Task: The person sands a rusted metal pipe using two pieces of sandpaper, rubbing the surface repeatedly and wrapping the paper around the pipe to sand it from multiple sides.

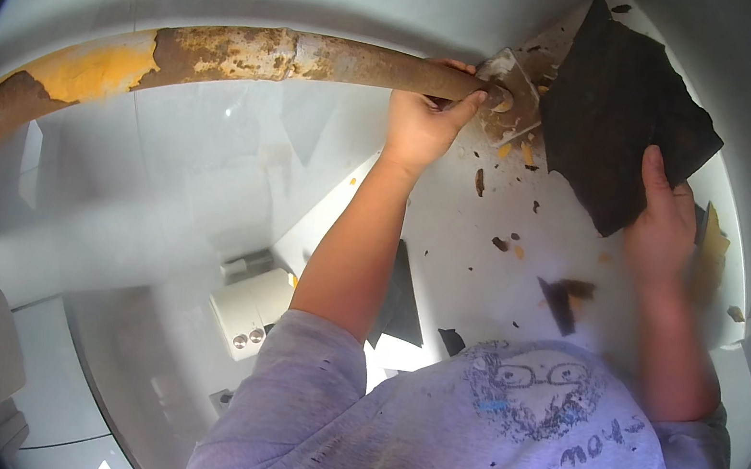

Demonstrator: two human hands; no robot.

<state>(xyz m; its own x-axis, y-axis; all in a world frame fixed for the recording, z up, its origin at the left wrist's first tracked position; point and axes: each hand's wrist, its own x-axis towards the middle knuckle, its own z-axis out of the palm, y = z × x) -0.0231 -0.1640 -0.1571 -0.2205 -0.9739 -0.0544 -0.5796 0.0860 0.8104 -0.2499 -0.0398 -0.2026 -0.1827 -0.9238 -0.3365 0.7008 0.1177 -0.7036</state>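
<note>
A long round metal pipe (228,52), rusty with patches of flaking yellow paint, runs from the left rim to a square base plate (505,119) on the white surface. My left hand (428,122) grips the pipe just short of that plate, thumb on the near side and fingers partly hidden behind it. Between the thumb and fingers of my right hand (665,219) is a torn, dark, thin sheet (629,119), possibly sandpaper. It stands close to the plate's right side and hides part of the debris beyond. My right forearm is slightly blurred.
Brown and yellow paint flakes (501,244) lie scattered on the white surface. Dark scraps (558,305) and a larger dark piece (401,304) lie nearer my body. A yellowish piece (714,245) leans by the right wall. A pale box with round knobs (247,314) is at lower left.
</note>
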